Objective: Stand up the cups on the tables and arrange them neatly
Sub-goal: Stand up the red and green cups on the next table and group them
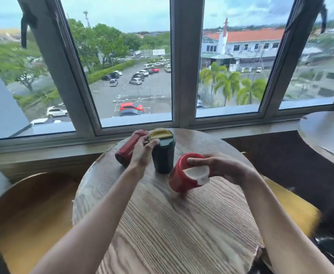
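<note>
Round and wood-grained, the table (162, 224) sits in front of you against a wide window (134, 76) that looks out on a car park. 3 cups are on or over its far half. Your left hand (142, 153) reaches to the red bottle-shaped cup (125, 150), which leans tilted with its top toward the window; your fingers curl over its upper side, thumb and fingertips close together near the yellow lid, though whether they actually pinch it you cannot tell from this angle. Just beside it stands the dark green cup (163, 157), upright, yellow-lidded, touching or nearly touching your left fingertips. Your right hand (219, 167) wraps the squat red cup (182, 178) from the right, fingers pressed over its rim and white flap (the flap is folded open toward you). That cup is tipped, and slightly blurred. Another round table (324, 135) shows at the right edge.
</note>
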Motion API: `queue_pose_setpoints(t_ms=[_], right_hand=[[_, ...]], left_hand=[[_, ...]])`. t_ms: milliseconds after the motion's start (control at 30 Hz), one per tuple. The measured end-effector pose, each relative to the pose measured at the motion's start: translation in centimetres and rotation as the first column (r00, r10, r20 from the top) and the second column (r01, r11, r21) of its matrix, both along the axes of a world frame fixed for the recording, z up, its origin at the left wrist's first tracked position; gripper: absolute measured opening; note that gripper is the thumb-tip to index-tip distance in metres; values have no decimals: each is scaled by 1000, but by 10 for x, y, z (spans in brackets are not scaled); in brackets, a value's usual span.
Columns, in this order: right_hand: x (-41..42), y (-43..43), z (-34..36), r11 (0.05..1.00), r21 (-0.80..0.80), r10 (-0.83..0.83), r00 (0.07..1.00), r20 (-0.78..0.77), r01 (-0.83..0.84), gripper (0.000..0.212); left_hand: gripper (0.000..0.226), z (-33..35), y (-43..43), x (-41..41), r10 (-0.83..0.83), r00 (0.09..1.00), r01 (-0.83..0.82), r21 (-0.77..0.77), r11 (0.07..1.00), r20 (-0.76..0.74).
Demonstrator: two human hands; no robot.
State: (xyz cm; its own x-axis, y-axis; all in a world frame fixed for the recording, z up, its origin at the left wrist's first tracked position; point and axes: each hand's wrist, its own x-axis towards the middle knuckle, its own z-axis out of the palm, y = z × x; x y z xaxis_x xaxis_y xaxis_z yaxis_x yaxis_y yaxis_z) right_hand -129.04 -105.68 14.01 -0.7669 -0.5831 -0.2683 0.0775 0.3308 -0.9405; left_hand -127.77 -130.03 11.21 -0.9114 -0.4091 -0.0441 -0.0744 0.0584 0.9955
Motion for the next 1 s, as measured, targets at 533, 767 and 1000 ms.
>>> queue_pose_setpoints(t_ms=[533, 767, 1000], right_hand=[[-42, -52, 23, 887, 460, -12, 997, -74, 45, 65], [-43, -67, 32, 972, 194, -68, 951, -301, 131, 47], [-43, -88, 15, 989, 90, -60, 876, -478, 117, 14]], left_hand=[[64, -1, -11, -3, -65, 998, 66, -53, 996, 15], [30, 8, -51, -17, 196, 972, -233, -430, 872, -129], [86, -1, -87, -53, 204, 915, 98, -683, 724, 348]])
